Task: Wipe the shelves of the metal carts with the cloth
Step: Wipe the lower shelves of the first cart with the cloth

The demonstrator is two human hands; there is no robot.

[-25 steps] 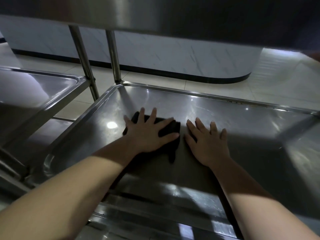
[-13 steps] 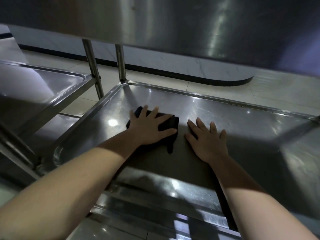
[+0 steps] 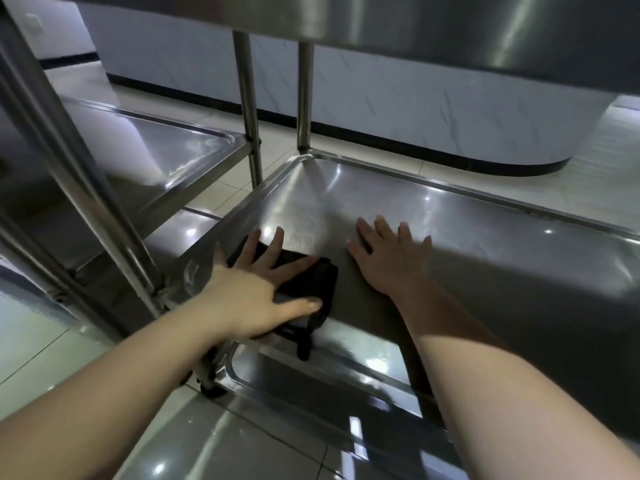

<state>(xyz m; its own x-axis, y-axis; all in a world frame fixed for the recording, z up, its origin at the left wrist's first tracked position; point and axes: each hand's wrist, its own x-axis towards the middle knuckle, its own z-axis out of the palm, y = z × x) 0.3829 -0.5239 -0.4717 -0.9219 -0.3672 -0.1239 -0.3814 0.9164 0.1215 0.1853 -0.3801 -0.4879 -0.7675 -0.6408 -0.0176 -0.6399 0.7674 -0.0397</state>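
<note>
A black cloth [image 3: 311,282] lies at the near left corner of a steel cart shelf [image 3: 485,237], one end hanging over the front rim. My left hand [image 3: 256,292] presses flat on the cloth with fingers spread. Just right of the cloth, my right hand [image 3: 391,258] rests flat on the bare shelf, fingers straight. An upper shelf [image 3: 450,26] of the same cart hangs overhead.
A second metal cart [image 3: 162,150] stands to the left, its shelf level with mine. Upright posts [image 3: 247,109] rise between the two carts and a thick post [image 3: 86,188] crosses the near left. A lower shelf [image 3: 346,379] shows under my hands. Beyond lies tiled floor and a curved white counter base [image 3: 450,112].
My left hand has dragged the cloth toward me and left, to the shelf's near left corner, where one end now hangs over the rim. My right hand has stayed flat on the shelf.
</note>
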